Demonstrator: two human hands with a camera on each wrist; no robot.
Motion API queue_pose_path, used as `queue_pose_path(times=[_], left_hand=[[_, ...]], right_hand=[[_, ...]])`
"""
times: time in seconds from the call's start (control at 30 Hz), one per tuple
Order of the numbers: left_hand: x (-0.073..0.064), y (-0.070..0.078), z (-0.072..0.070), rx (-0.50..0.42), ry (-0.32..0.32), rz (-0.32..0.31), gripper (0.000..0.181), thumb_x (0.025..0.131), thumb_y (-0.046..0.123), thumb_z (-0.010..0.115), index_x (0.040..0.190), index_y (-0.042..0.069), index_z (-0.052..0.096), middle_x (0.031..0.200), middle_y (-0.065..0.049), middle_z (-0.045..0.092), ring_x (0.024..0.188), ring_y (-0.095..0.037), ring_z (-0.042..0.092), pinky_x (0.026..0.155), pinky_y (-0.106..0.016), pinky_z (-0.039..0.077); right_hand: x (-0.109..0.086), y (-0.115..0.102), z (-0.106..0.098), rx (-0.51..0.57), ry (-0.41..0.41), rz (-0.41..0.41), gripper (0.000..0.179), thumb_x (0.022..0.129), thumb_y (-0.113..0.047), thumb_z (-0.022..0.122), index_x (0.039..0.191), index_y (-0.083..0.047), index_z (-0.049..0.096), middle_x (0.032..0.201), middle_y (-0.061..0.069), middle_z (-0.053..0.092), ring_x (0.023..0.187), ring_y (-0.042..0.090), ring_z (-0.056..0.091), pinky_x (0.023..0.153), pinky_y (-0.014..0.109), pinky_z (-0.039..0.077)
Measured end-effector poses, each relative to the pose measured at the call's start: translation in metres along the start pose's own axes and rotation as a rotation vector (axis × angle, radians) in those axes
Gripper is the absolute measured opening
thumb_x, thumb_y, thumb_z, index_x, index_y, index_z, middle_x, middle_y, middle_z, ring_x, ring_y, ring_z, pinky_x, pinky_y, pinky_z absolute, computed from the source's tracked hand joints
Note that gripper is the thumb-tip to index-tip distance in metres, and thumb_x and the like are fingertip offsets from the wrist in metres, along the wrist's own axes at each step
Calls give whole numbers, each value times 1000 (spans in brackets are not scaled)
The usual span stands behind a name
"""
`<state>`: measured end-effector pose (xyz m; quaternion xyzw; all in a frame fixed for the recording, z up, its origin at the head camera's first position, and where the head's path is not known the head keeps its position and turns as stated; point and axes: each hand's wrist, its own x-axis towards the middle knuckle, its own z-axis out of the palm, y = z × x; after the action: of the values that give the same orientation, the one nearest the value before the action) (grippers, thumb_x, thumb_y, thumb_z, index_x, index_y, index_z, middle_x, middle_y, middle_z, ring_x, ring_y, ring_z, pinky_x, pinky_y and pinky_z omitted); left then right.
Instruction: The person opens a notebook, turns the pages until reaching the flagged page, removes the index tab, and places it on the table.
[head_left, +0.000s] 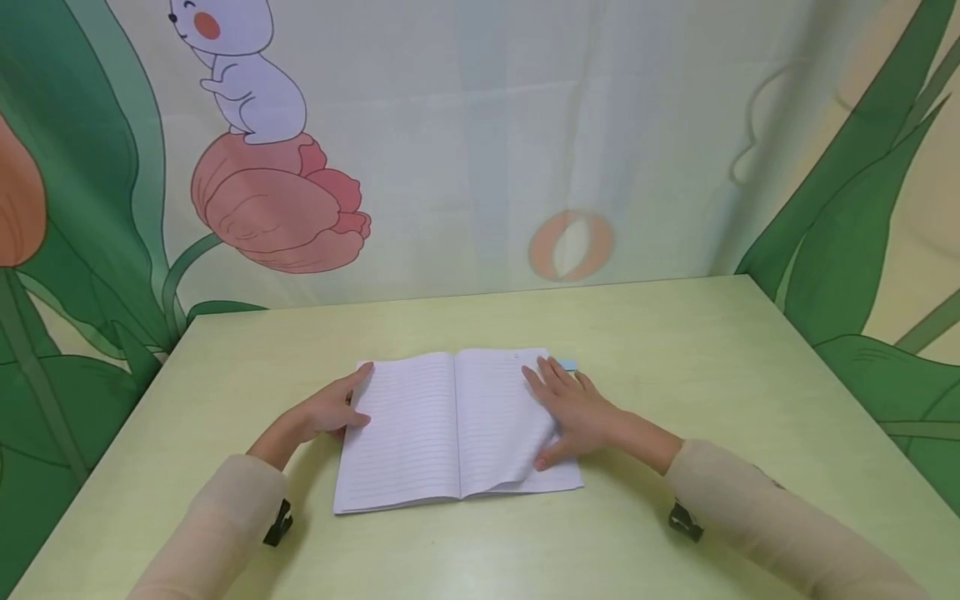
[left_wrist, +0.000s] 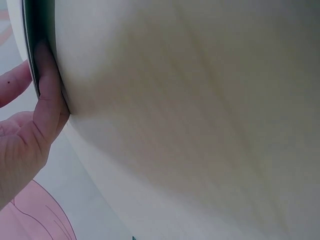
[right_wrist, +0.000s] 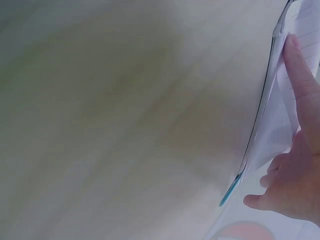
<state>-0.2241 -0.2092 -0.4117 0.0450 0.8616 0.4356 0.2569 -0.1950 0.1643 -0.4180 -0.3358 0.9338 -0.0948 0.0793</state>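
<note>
An open notebook (head_left: pixel 405 425) with lined white pages lies on the table. My left hand (head_left: pixel 330 408) grips its left edge, thumb on the page and other fingers at or under the edge. In the left wrist view, fingers of that hand (left_wrist: pixel 42 115) reach beneath the dark edge of the notebook (left_wrist: pixel 31 45). My right hand (head_left: pixel 581 412) rests with spread fingers on the right page (head_left: pixel 495 417), whose lower outer corner is lifted and curled. Beneath it shows another page. The right wrist view shows the right hand (right_wrist: pixel 305 130) with its thumb along the paper.
A light blue tab (head_left: pixel 568 365) sticks out past the notebook's upper right edge. The pale yellow-green table (head_left: pixel 675 350) extends around the notebook. Behind it hangs a printed curtain (head_left: pixel 480 167) with plants and a cartoon animal. Dark devices sit under both sleeves (head_left: pixel 225 508).
</note>
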Motion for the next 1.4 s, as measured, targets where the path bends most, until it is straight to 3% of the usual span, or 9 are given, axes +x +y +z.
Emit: queue_pose_path(times=[0.17,0.43,0.87,1.0,1.1,1.2,1.3,1.4], left_hand=[[-1,0,0,-2,2,1,84,84,-6,57,147,11,3,146,-25,4,85,-28,53,63,-34,46],[0,0,0,-9,1,2,84,84,-6,57,147,10,3,147,-25,3,87,-28,52,65,-35,47],[-2,1,-1,-28,-22,-3,83,86,-5,55,147,9,2,146,-27,3,88,-28,52,66,-36,48],[-2,0,-3,-70,-52,-3,69,95,12,46,147,10,-1,148,-24,0,99,-32,49,75,-42,47],[-3,1,-4,-112,-58,-6,61,99,37,30,147,6,6,145,-25,13,107,-35,45,80,-47,45],[-3,2,-4,-151,-53,-11,71,95,54,18,143,0,20,129,-27,38,105,-34,49,79,-47,46],[-3,2,-4,-162,-51,-16,77,93,59,16,137,-2,29,113,-25,49,97,-31,55,76,-46,47],[-3,2,-4,-157,-43,-21,76,93,58,15,139,-2,26,113,-24,50,96,-29,55,75,-46,47]], right_hand=[[8,-10,2,45,21,-4,122,62,-66,69,146,-4,5,145,29,5,133,43,4,99,62,12],[26,-23,6,24,-86,-42,110,69,-67,61,147,-10,9,149,16,10,136,34,6,100,61,10],[51,-60,4,152,-95,-141,100,78,-62,56,148,-16,1,152,8,3,137,27,4,101,59,9],[57,-72,7,170,-124,-171,95,81,-60,54,148,-18,2,152,5,2,138,23,2,102,57,7],[58,-81,8,185,-154,-212,89,83,-57,53,148,-19,6,152,3,3,138,22,1,103,56,6],[56,-90,8,191,-190,-265,84,84,-56,52,148,-20,11,152,1,7,138,21,-1,103,56,5],[53,-97,7,186,-218,-309,79,85,-54,52,147,-21,16,151,-1,11,138,21,0,103,56,4],[51,-100,7,173,-222,-332,76,87,-52,51,147,-20,18,151,-1,13,138,20,1,103,56,5]])
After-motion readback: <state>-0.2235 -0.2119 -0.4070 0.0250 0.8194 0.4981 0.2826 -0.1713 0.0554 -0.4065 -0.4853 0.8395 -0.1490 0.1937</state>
